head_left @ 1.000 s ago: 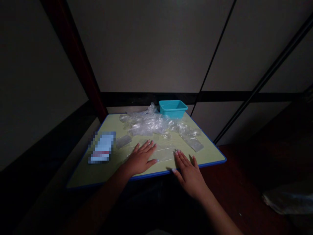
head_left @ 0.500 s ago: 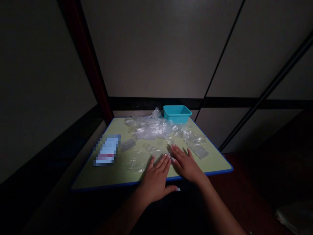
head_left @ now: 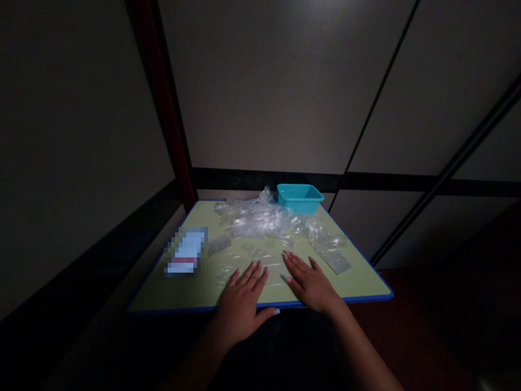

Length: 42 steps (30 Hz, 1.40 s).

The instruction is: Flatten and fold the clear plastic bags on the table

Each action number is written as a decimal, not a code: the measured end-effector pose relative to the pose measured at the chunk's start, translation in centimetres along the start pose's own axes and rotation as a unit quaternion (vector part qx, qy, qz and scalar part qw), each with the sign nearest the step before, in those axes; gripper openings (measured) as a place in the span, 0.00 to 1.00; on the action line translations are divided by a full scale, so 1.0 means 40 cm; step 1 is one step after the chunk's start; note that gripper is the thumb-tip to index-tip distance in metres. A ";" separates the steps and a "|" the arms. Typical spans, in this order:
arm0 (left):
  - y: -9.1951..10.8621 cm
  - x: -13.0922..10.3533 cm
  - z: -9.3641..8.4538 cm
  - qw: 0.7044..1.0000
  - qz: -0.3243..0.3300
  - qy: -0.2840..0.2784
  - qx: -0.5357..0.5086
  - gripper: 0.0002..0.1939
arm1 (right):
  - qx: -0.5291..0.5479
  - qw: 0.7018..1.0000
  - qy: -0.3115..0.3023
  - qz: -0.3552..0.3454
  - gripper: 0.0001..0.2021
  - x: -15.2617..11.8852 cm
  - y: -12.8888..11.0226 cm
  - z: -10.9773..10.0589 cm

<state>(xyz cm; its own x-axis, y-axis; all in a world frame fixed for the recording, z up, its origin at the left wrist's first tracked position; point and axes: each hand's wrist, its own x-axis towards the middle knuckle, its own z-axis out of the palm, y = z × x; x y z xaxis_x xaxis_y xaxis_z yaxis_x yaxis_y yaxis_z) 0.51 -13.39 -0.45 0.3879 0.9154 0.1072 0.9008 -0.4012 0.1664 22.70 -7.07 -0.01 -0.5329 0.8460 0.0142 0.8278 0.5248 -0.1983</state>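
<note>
A clear plastic bag (head_left: 266,265) lies spread flat near the front of the small table. My left hand (head_left: 243,301) rests palm down on its left part, fingers stretched out and the thumb pointing right. On the right side of the bag my right hand (head_left: 308,279) lies flat too, fingers extended toward the back. Neither hand grips anything. Behind them is a heap of crumpled clear plastic bags (head_left: 260,219). A folded plastic bag (head_left: 218,246) lies left of the hands, and another folded bag (head_left: 337,260) lies to the right.
A turquoise plastic basket (head_left: 300,200) stands at the back right of the yellow-green table (head_left: 163,296), which has a blue edge. A pixelated, bright phone-like rectangle (head_left: 187,252) lies at the left. Wall panels (head_left: 264,98) rise close behind the table.
My left hand has slid left, away from the right hand, so more of the flat bag shows between them. The right hand stays nearly in place. The view has shifted slightly.
</note>
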 end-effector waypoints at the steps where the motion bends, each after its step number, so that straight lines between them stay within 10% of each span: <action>1: -0.015 -0.010 -0.003 1.000 -0.001 0.001 0.002 0.40 | 0.000 1.000 -0.003 0.002 0.28 0.000 0.000 -0.001; 15: -0.153 -0.132 0.001 0.994 -0.085 0.034 0.064 0.39 | -0.005 1.000 -0.010 0.000 0.30 0.001 0.002 -0.002; 20: -0.111 -0.118 -0.024 0.993 -0.096 0.039 0.056 0.42 | -0.003 0.999 0.038 0.001 0.34 -0.007 -0.002 -0.002; 27: 0.023 -0.022 -0.034 0.997 0.059 -0.002 -0.046 0.58 | -0.016 0.999 0.044 0.027 0.32 -0.050 -0.054 0.010; 33: 0.097 0.101 -0.007 0.990 0.102 -0.008 -0.100 0.39 | -0.055 0.997 0.033 0.034 0.34 -0.066 -0.045 0.051; 42: 0.051 0.132 0.021 0.997 0.038 -0.015 -0.069 0.36 | -0.045 0.999 0.010 0.014 0.52 -0.059 -0.045 0.042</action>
<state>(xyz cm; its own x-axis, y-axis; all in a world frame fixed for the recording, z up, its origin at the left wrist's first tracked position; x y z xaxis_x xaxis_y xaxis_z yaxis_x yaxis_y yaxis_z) 4.55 -9.35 -0.37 0.4620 0.8818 0.0949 0.8337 -0.4683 0.2926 22.18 -10.18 -1.35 -0.5065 0.8617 0.0295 0.8551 0.5065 -0.1107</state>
